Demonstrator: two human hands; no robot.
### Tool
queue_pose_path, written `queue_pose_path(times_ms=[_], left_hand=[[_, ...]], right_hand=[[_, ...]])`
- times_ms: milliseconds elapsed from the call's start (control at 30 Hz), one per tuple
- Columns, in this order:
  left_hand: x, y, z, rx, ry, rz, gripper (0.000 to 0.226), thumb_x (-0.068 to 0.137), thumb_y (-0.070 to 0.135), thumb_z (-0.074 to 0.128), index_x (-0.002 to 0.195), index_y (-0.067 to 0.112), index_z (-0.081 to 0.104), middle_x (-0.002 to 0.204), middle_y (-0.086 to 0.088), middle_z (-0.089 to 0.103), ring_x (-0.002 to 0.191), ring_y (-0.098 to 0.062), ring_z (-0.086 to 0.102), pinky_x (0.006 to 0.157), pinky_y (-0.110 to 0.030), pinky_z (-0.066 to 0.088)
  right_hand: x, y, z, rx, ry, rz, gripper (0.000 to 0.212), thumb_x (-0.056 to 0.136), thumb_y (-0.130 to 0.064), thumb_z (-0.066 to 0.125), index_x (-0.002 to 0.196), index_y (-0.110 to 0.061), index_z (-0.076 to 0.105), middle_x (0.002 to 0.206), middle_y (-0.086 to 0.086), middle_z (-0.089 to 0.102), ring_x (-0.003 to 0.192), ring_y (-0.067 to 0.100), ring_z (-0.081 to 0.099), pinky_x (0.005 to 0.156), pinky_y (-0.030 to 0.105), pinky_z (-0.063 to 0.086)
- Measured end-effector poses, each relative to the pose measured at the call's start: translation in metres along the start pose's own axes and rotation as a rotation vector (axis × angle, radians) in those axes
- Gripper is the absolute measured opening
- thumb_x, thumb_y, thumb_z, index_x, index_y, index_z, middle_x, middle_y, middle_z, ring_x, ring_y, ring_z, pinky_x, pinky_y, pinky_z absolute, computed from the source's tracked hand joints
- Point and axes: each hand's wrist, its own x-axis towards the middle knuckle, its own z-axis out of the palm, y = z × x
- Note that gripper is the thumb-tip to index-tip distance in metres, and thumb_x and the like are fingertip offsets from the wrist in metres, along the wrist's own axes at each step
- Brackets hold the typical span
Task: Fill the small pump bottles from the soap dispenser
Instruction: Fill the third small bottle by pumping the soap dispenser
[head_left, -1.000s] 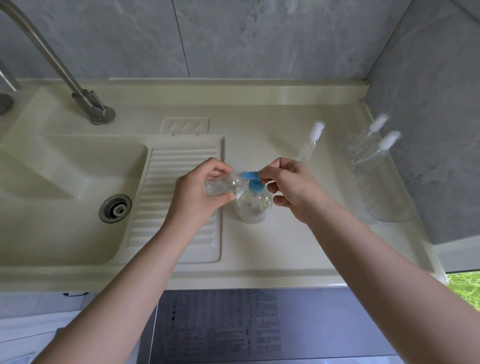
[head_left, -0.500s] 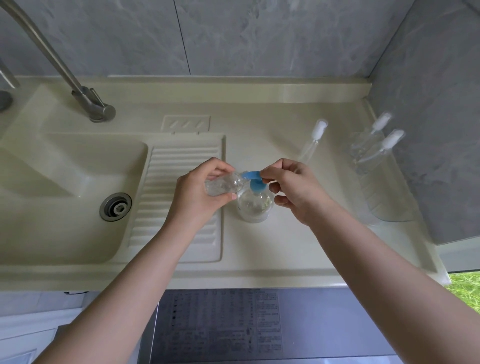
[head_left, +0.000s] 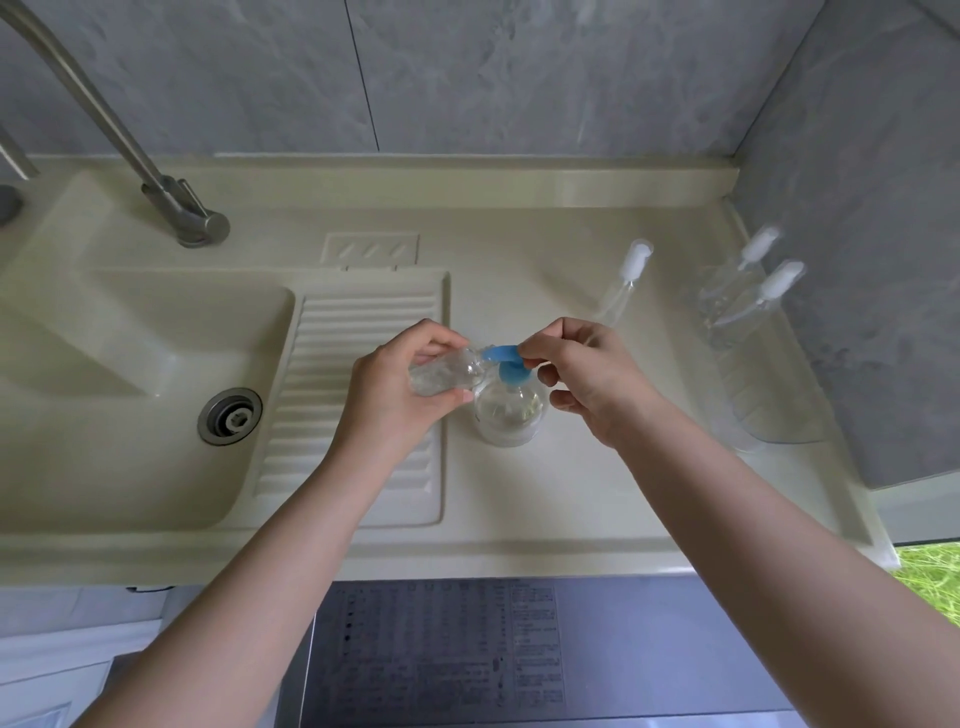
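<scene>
a: left hand (head_left: 400, 395)?
b: wrapped round a small clear bottle (head_left: 447, 371), mouth at the blue spout (head_left: 501, 354).
a: right hand (head_left: 582, 379)?
b: fingertips pinched on that spout; the soap dispenser (head_left: 511, 415) stands on the table (head_left: 597, 499), just right of the ribbed drainboard (head_left: 311, 415).

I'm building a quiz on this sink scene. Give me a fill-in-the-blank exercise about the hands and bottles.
1. The left hand holds a small clear bottle with its mouth at the dispenser's ____ spout.
2. The right hand grips the pump of the soap dispenser, which stands on the ____.
3. The clear container by the right wall holds ____ capped bottles.

Missing words: blue; counter; two
</scene>
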Motion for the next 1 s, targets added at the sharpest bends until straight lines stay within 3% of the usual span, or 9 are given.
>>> queue_pose_path(times_ms=[400, 667, 800, 1000], left_hand=[[-0.002, 0.0, 0.002, -0.035, 0.007, -0.006, 0.041, 0.066, 0.01, 0.089, 0.099, 0.023, 0.069, 0.097, 0.021, 0.07, 0.094, 0.006, 0.062, 0.087, -0.008, 0.043], [-0.004, 0.001, 0.001, -0.054, 0.028, -0.011, 0.042, 0.066, 0.013, 0.09, 0.098, 0.028, 0.068, 0.097, 0.021, 0.07, 0.097, 0.001, 0.063, 0.093, -0.022, 0.049], [-0.006, 0.001, 0.0, -0.071, 0.02, -0.027, 0.042, 0.066, 0.013, 0.09, 0.099, 0.028, 0.068, 0.098, 0.021, 0.07, 0.099, 0.0, 0.064, 0.096, -0.03, 0.05], [-0.006, 0.0, 0.001, -0.086, 0.026, -0.04, 0.042, 0.066, 0.014, 0.089, 0.099, 0.03, 0.068, 0.099, 0.02, 0.071, 0.101, -0.002, 0.064, 0.096, -0.033, 0.05]], right_hand=[[-0.001, 0.0, 0.0, 0.0, -0.004, 0.002, 0.023, 0.086, -0.006, 0.066, 0.066, -0.016, 0.057, 0.078, 0.006, 0.06, 0.063, 0.017, 0.038, 0.05, 0.025, 0.029], [-0.006, 0.004, -0.004, 0.107, -0.035, -0.011, 0.009, 0.088, -0.011, 0.069, 0.08, -0.013, 0.068, 0.073, 0.0, 0.064, 0.057, 0.013, 0.041, 0.051, 0.023, 0.029], [-0.008, 0.012, -0.001, 0.185, 0.009, -0.049, 0.018, 0.087, -0.019, 0.076, 0.073, -0.014, 0.066, 0.071, -0.001, 0.065, 0.056, 0.012, 0.038, 0.049, 0.022, 0.029], [-0.009, 0.014, 0.007, 0.148, 0.097, -0.138, 0.011, 0.09, -0.014, 0.072, 0.08, -0.012, 0.069, 0.066, -0.005, 0.067, 0.055, 0.007, 0.046, 0.052, 0.019, 0.04]])
